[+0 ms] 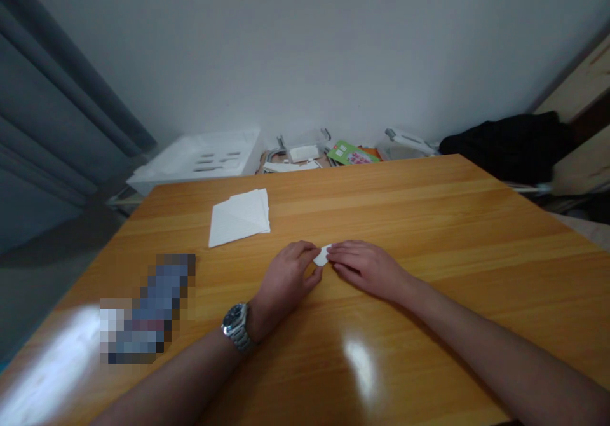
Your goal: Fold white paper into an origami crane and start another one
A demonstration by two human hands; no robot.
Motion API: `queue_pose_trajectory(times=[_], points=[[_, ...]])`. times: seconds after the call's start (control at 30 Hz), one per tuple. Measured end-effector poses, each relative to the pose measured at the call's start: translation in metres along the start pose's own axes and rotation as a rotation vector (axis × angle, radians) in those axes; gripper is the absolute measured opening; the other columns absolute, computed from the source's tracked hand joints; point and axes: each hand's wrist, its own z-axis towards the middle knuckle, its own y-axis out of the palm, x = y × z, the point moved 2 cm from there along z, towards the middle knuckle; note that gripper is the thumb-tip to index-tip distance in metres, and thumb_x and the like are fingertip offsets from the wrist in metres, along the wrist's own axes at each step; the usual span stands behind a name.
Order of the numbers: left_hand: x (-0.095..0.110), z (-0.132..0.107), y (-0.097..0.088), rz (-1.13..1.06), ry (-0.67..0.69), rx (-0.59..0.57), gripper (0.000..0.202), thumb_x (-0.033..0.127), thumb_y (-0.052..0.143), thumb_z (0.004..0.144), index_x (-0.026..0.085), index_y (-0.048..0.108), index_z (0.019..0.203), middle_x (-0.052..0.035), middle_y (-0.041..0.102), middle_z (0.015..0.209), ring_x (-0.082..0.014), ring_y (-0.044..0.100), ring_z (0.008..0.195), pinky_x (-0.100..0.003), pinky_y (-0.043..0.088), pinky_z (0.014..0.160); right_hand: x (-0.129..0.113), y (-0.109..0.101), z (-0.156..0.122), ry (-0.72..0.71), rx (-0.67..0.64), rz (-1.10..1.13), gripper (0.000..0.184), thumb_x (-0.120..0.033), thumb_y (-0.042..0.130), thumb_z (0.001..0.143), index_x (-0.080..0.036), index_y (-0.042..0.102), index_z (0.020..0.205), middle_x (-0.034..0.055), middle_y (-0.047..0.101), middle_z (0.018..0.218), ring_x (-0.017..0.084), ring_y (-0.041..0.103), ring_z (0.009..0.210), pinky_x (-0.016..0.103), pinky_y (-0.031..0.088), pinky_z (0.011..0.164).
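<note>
A small piece of folded white paper (322,256) lies at the middle of the wooden table (419,222), between my two hands. My left hand (290,273), with a metal watch (237,325) on its wrist, pinches the paper's left side between thumb and fingers. From the right, my right hand (365,266) has its fingertips on the paper's right edge, its fingers held together. Those fingertips hide part of the paper. Farther back and to the left rests a loose stack of white paper sheets (241,217).
A blurred-out dark, oblong object (159,302) lies at the table's left. Beyond the far edge are a white foam tray (210,152), a green booklet (351,153), a white box (305,153) and black cloth (500,146). A grey curtain (57,89) hangs at the left.
</note>
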Motion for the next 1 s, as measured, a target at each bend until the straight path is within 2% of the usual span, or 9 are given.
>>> queue_pose_trajectory(times=[0.1,0.23,0.53,1.0], points=[[-0.002,0.000,0.000,-0.007,0.002,-0.004,0.028,0.022,0.061,0.093,0.018,0.065,0.121,-0.0075,0.066,0.113,-0.0225,0.062,0.102,-0.037,0.052,0.093,0.004,0.000,-0.002,0.006,-0.004,0.033,0.024,-0.022,0.055,0.099,-0.020,0.070,0.118,0.0069,0.073,0.121,0.021,0.069,0.111,0.039,0.052,0.104],[-0.005,0.000,0.000,-0.037,0.030,-0.025,0.021,0.017,0.059,0.094,0.019,0.069,0.112,-0.0065,0.068,0.110,-0.0212,0.063,0.100,-0.035,0.053,0.091,0.009,0.000,-0.004,0.016,-0.007,0.055,0.022,-0.023,0.056,0.100,-0.021,0.071,0.115,0.0059,0.075,0.116,0.021,0.070,0.106,0.039,0.054,0.098],[-0.005,0.001,-0.001,-0.053,0.070,-0.021,0.021,0.015,0.060,0.093,0.019,0.071,0.110,-0.0069,0.070,0.109,-0.0211,0.064,0.099,-0.035,0.054,0.090,0.017,-0.001,-0.002,0.103,0.041,0.074,0.014,-0.019,0.061,0.096,-0.020,0.070,0.107,0.0078,0.073,0.107,0.021,0.065,0.101,0.037,0.054,0.090],[-0.005,0.000,-0.002,-0.011,0.105,-0.047,0.020,0.018,0.057,0.096,0.020,0.070,0.112,-0.0066,0.071,0.112,-0.0219,0.066,0.100,-0.037,0.053,0.091,0.013,-0.002,0.000,0.053,-0.013,-0.057,0.018,-0.023,0.056,0.100,-0.019,0.073,0.098,0.0071,0.071,0.093,0.019,0.064,0.088,0.030,0.051,0.078]])
